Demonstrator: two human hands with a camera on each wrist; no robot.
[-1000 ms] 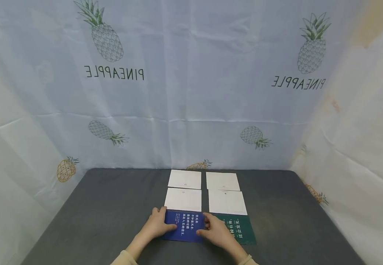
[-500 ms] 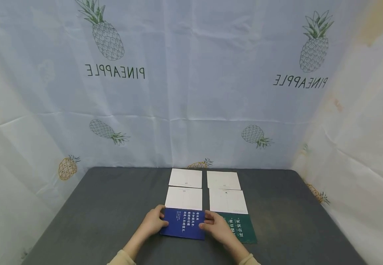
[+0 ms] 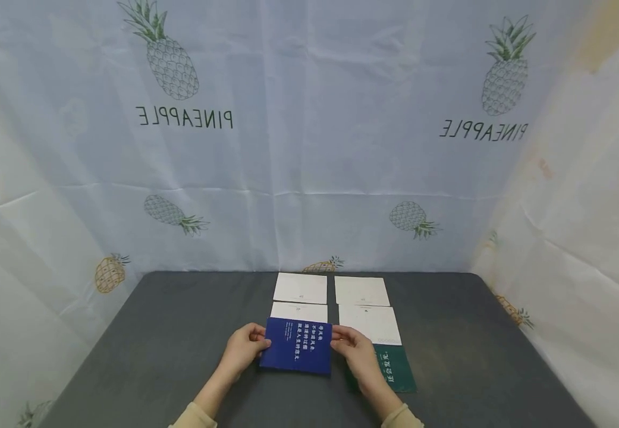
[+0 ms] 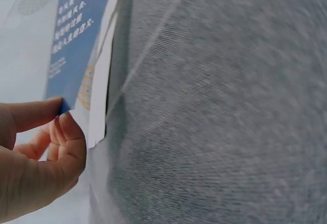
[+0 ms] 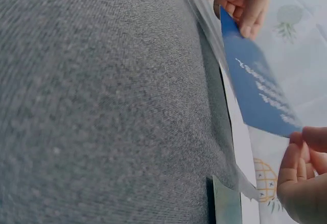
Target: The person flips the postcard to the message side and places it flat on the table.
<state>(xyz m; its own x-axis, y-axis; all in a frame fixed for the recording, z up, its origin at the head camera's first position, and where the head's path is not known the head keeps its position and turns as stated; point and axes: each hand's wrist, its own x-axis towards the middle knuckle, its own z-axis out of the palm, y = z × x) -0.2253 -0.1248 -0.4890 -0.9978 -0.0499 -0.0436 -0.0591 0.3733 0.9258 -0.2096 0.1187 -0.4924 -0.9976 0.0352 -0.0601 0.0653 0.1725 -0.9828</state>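
Note:
A blue card point(image 3: 295, 346) with white writing is held up off the table between both hands. My left hand point(image 3: 242, 349) pinches its left edge between thumb and fingers; in the left wrist view the thumb point(image 4: 38, 113) lies on the printed face. At the opposite edge my right hand point(image 3: 356, 352) pinches the card the same way, as the right wrist view shows with the blue card point(image 5: 255, 83) tilted above the cloth. Below the right hand lies a green card point(image 3: 399, 370) with white writing, partly covered by that hand and wrist.
Behind the blue card lie white cards in two columns: a far left card point(image 3: 300, 288), a near left card point(image 3: 298, 310) partly hidden, a far right card point(image 3: 361, 291) and a near right card point(image 3: 370, 324). The dark table point(image 3: 197, 321) meets a pineapple-print curtain point(image 3: 309, 148).
Both hands have lifted the blue card off the table, and it now covers part of the near left white card. The green and white cards have stayed in place.

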